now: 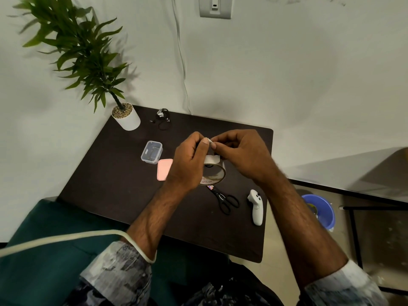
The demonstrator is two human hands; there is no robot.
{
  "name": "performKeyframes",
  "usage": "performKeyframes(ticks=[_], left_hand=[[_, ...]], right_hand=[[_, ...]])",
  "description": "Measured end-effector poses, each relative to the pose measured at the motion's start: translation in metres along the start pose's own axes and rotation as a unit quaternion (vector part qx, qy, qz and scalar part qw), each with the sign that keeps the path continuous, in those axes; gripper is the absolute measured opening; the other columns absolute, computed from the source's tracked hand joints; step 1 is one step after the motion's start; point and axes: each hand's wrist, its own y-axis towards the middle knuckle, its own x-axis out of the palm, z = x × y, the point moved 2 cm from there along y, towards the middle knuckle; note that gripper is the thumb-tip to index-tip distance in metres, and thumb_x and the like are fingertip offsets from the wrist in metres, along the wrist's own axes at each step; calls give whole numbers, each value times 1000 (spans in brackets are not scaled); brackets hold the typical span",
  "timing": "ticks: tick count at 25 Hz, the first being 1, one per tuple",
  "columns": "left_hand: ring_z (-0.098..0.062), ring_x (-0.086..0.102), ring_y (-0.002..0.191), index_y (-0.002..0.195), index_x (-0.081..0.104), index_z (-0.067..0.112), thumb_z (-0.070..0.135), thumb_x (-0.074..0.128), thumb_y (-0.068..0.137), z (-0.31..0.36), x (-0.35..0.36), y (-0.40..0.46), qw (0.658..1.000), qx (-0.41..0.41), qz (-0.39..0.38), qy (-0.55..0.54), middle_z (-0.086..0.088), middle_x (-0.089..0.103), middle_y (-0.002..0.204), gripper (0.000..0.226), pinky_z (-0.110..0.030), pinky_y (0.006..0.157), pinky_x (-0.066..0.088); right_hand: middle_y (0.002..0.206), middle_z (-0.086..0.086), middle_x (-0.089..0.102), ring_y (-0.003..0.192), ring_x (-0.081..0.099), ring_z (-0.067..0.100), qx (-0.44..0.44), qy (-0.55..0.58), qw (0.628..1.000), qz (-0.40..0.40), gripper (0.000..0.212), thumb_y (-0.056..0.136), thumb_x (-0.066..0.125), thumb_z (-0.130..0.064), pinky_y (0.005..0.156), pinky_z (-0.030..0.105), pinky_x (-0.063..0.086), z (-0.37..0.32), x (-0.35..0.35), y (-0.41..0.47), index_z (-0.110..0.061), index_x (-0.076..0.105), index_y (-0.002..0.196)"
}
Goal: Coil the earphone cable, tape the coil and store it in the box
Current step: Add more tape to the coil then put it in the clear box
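Observation:
A black earphone cable (163,118) lies in a loose coil at the back of the dark table (110,184), away from both hands. Over the middle of the table, my left hand (189,162) and my right hand (240,153) meet above a roll of tape (215,173). The fingertips of both hands pinch a small white strip of tape (209,141) drawn from the roll. A clear plastic box (152,151) stands open to the left, its pink lid (164,169) lying beside it.
Black scissors (226,200) and a white controller (256,206) lie near the right front of the table. A potted plant (125,117) stands at the back left corner. A blue bucket (320,212) sits on the floor to the right. A green cushion (55,228) is at the lower left.

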Motion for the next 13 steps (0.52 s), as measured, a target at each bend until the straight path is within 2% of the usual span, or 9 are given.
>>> performKeyframes(ticks=[2,4,8,10,13], left_hand=[[-7,60,70,91,59,14,24,44,109,3,1,1,999,22,-7,38,11,63,76,25,-27,62,51],[-10,59,67,92,56,12,24,43,110,7,2,1,995,48,-18,91,9,59,74,25,-21,57,46],[-17,60,68,97,53,13,29,40,111,11,8,1,989,73,-33,124,5,58,75,24,-25,53,47],[-13,59,66,101,51,12,31,39,111,10,9,2,988,69,-39,131,6,57,74,25,-24,53,47],[-14,57,65,99,52,14,34,39,110,8,11,4,987,52,-52,140,4,56,73,26,-25,54,45]], right_hand=[[95,-2,80,87,77,12,15,17,999,-25,16,97,72,-24,84,38,65,2,-3,1,-14,79,108],[97,3,80,91,78,17,42,49,996,-59,17,99,70,-23,86,42,65,4,-7,3,-11,78,108],[103,12,79,101,76,30,112,150,976,-112,19,98,70,-20,94,49,62,10,-14,4,-4,75,108],[107,17,78,104,75,33,132,177,967,-126,22,98,69,-18,94,46,62,13,-16,4,-1,73,109],[103,12,79,91,76,21,153,201,957,-142,21,100,66,-17,81,34,62,16,-18,1,0,73,111]])
